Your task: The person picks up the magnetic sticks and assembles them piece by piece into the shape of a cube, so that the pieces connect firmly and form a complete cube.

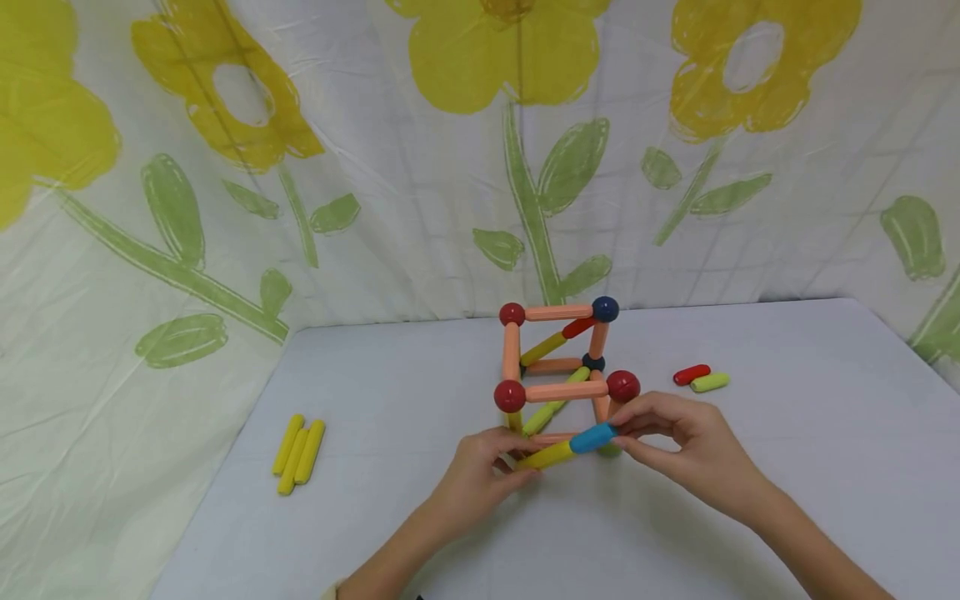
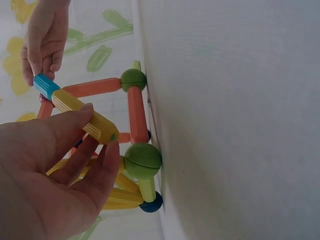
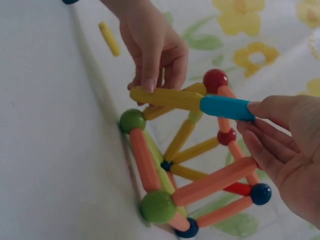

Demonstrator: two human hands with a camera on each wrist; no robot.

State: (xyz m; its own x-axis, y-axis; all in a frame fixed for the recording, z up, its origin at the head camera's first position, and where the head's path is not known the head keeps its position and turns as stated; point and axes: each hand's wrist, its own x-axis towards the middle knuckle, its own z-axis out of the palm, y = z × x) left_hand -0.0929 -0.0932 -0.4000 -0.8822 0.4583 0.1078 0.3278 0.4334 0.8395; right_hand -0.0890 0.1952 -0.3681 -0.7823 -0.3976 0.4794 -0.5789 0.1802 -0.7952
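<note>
A yellow rod (image 1: 547, 455) and a shorter-looking blue rod (image 1: 593, 437) meet end to end in one slanting line. My left hand (image 1: 480, 475) pinches the yellow rod near its free end. At the other end, my right hand (image 1: 701, 450) pinches the blue rod between thumb and fingers. Right behind them stands a box-shaped frame of orange rods (image 1: 566, 391) joined by balls. Its upper corners carry red balls (image 1: 510, 396) and a dark blue ball (image 1: 605, 309); a green ball (image 2: 143, 161) sits low beside my left fingertips. Yellow, red and lime rods slant inside the frame.
Several loose yellow rods (image 1: 298, 451) lie on the left of the white table (image 1: 375, 375). To the right are a red rod (image 1: 692, 374) and a lime rod (image 1: 710, 382). A flowered cloth (image 1: 420, 217) hangs behind the table.
</note>
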